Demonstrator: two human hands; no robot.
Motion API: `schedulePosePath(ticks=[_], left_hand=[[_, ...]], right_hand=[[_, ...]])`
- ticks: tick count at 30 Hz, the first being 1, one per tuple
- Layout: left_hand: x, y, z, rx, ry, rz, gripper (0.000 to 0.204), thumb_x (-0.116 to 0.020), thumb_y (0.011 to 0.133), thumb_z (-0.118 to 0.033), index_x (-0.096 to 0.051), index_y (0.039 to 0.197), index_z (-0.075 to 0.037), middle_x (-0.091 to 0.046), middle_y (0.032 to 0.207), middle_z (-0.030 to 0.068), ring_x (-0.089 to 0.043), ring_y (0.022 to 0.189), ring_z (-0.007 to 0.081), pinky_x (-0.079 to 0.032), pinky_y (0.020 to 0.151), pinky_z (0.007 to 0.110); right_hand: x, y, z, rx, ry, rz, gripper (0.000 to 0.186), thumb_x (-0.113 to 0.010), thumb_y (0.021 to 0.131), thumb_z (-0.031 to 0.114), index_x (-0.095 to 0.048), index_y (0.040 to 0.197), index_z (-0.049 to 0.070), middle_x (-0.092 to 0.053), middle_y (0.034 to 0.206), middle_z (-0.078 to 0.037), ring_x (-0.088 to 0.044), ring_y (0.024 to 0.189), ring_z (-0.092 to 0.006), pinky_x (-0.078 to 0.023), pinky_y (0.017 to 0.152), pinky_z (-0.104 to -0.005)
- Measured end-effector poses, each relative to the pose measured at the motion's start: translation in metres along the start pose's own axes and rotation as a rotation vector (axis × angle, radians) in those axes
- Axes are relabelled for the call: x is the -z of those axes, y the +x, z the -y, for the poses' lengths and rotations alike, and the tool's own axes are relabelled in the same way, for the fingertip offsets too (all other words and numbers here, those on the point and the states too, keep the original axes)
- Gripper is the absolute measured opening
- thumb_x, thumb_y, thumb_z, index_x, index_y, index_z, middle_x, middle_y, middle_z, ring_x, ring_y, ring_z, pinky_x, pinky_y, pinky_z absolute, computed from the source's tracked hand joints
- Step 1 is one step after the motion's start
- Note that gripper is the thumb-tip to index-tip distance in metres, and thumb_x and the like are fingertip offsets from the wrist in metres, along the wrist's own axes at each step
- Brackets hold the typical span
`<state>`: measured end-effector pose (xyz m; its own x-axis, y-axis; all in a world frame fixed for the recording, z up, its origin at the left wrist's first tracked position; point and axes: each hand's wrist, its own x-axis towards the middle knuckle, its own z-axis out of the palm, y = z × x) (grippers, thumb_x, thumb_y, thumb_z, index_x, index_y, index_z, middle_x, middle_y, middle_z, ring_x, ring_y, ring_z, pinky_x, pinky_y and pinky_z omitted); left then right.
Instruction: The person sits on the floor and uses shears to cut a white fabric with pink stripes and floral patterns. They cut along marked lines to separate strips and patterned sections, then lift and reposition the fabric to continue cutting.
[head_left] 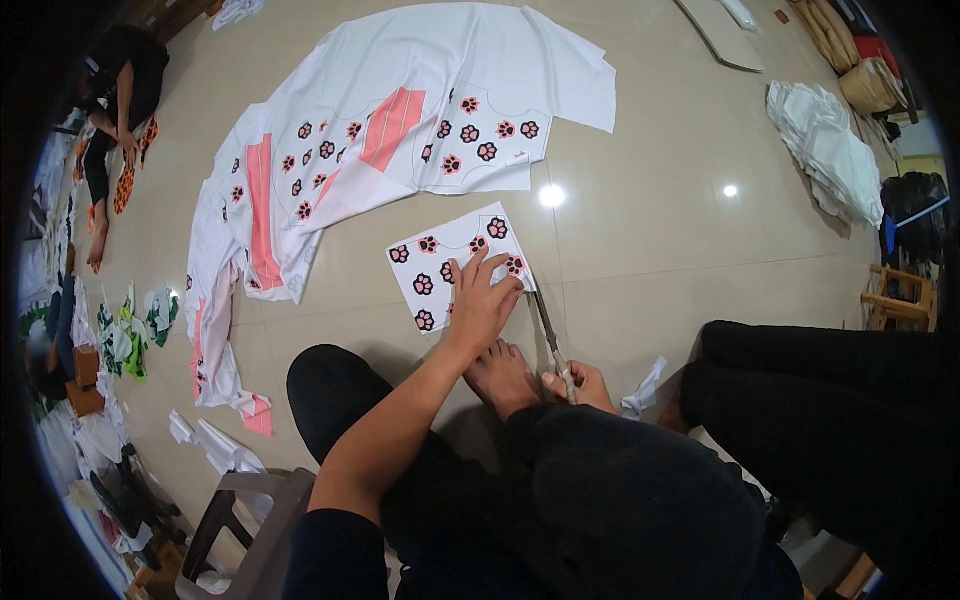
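A white fabric piece (405,275) printed with black-and-pink paw marks lies on the floor ahead of me. My left hand (480,308) rests on its right part, fingers spread over the cloth. Long scissors (546,322) are gripped in my right hand (590,387). Their blades point away from me, with the tips at the fabric's right edge beside my left thumb. How far the blades are apart I cannot tell. My bare foot (503,378) stands just below the fabric, between my two hands.
A large white cloth (440,50) with paw prints and pink striped panels spreads across the floor beyond. White fabric (825,150) is heaped at right. A plastic stool (240,540) stands at lower left, near white scraps (225,447). Another person (125,90) sits at far left.
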<state>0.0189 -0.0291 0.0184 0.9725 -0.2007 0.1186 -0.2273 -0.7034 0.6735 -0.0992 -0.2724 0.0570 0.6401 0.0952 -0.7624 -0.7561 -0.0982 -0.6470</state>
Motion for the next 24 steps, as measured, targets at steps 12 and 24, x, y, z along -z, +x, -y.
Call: schedulePosePath(ticks=[12, 24], left_hand=[[-0.002, 0.001, -0.002, -0.017, 0.022, -0.013, 0.011, -0.08, 0.096, -0.02, -0.074, 0.105, -0.017, -0.057, 0.149, 0.0076, -0.041, 0.154, 0.0404, -0.022, 0.123, 0.083], [-0.003, 0.001, 0.0, -0.001, 0.021, -0.004, 0.013, -0.08, 0.094, -0.015, -0.076, 0.106, -0.017, -0.059, 0.149, 0.0097, -0.041, 0.154, 0.0435, -0.022, 0.123, 0.083]], right_hand=[[0.002, 0.007, 0.003, -0.002, -0.003, 0.023, 0.036, -0.091, 0.095, 0.033, -0.07, 0.091, 0.004, -0.066, 0.078, 0.002, -0.054, 0.068, -0.005, -0.041, 0.06, -0.0253], [0.002, 0.003, 0.003, 0.017, -0.031, -0.003, 0.028, -0.088, 0.098, 0.022, -0.069, 0.09, 0.004, -0.061, 0.071, 0.004, -0.051, 0.061, -0.0038, -0.04, 0.056, -0.0246]])
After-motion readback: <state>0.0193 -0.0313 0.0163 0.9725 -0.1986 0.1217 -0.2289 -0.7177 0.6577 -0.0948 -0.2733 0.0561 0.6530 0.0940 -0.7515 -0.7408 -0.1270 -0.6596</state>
